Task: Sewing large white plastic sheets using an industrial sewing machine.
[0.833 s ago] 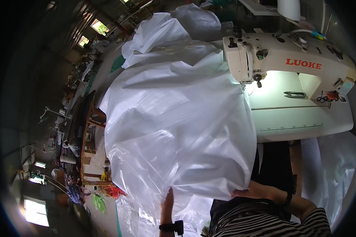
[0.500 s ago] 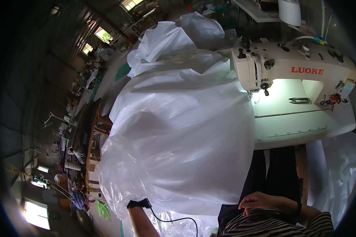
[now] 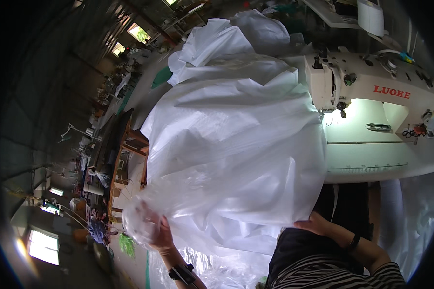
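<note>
A large white plastic sheet [image 3: 231, 139] drapes in folds from the sewing machine [image 3: 381, 77] down toward my lap. Its right edge runs up under the needle area. At the lower left, my left hand [image 3: 160, 233] grips bunched clear plastic film [image 3: 140, 226] at the sheet's side; the fingers show blurred through it, with the thumb on the near side. My right hand [image 3: 313, 223] pinches the white sheet's lower right corner above my lap, its fingertips partly hidden.
Thread snips [image 3: 378, 127] lie on the machine bed. Red-handled scissors [image 3: 415, 130] rest at its right. A brown wooden frame [image 3: 130, 144] stands left of the sheet. More clear plastic [image 3: 217, 265] lies below, and white material [image 3: 405, 207] hangs at the right.
My left hand has come into view, holding the film. My right hand has moved up from my lap and taken the sheet's corner. The view has shifted, with the machine now farther right.
</note>
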A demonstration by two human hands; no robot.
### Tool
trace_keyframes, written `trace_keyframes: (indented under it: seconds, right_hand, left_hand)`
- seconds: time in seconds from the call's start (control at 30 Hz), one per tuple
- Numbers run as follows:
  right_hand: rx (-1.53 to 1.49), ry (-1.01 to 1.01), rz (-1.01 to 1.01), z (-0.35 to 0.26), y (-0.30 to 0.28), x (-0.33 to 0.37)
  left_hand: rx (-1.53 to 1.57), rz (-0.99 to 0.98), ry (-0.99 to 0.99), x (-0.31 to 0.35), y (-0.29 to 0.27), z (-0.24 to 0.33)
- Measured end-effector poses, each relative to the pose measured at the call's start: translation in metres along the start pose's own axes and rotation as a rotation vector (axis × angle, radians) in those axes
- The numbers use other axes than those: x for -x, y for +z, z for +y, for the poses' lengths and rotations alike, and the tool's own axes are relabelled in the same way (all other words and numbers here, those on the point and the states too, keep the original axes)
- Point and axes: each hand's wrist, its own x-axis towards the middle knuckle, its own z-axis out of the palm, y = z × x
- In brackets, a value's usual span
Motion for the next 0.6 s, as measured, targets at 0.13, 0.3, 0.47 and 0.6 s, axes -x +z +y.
trace_keyframes:
  seconds: [0.13,0.3,0.47,0.6]
  right_hand:
    - [-0.266,0.029,-0.075,-0.032,0.03,0.053]
    - [-0.214,0.235,-0.055,-0.027,0.008,0.109]
    - [0.347,0.116,0.262,-0.054,-0.011,0.131]
    - [-0.198,-0.12,0.342,-0.07,-0.017,0.133]
  left_hand:
    - [-0.788,1.007,0.665,-0.017,0.018,0.008]
    - [-1.655,-0.098,0.682,-0.003,0.129,-0.063]
    - [-1.86,-0.407,0.16,-0.003,0.166,-0.081]
    - [-1.166,-0.474,-0.146,0.017,0.184,-0.077]
